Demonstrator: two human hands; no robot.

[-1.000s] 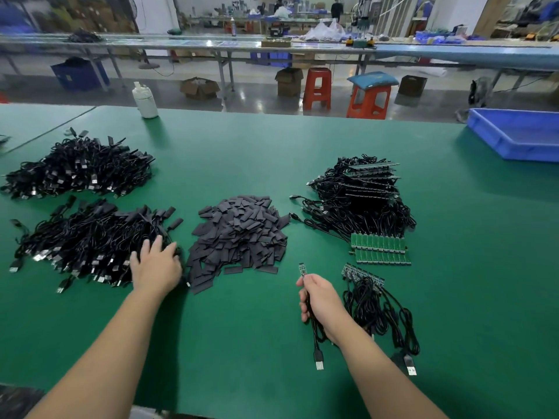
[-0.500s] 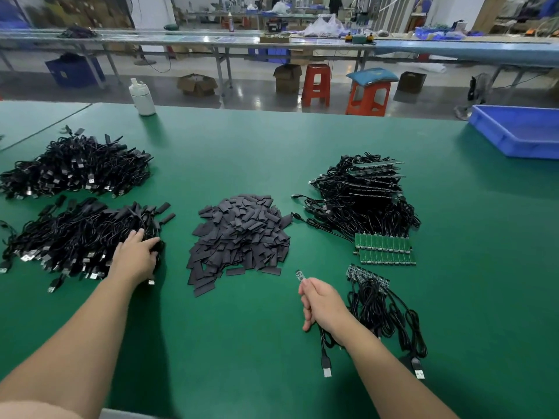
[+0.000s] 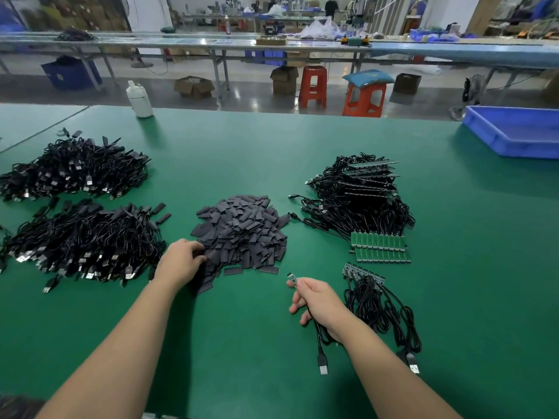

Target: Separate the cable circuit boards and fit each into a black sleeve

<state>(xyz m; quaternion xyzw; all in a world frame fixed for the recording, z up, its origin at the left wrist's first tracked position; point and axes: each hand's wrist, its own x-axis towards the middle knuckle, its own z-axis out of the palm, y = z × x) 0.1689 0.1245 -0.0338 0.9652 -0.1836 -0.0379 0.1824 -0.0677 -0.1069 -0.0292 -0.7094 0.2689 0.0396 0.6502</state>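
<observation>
My right hand (image 3: 317,300) grips a black USB cable (image 3: 321,355) whose small circuit board (image 3: 292,277) sticks up past my thumb; the plug end lies on the mat below my wrist. My left hand (image 3: 181,260) lies on the near left edge of the heap of black sleeves (image 3: 242,234), its fingertips curled into the sleeves; whether it pinches one is hidden. A joined strip of boards with coiled cables (image 3: 375,294) rests just right of my right hand. Two green board panels (image 3: 379,247) lie beyond it, in front of a large pile of cables with boards (image 3: 360,195).
Two heaps of sleeved cables lie at the left, the nearer one (image 3: 84,240) beside my left hand, the farther one (image 3: 72,170) behind it. A white bottle (image 3: 139,99) stands at the mat's far edge. A blue tray (image 3: 514,131) sits far right.
My left hand has moved right, from the near heap of finished cables to the edge of the sleeve heap. My right hand kept hold of the cable and stayed in place.
</observation>
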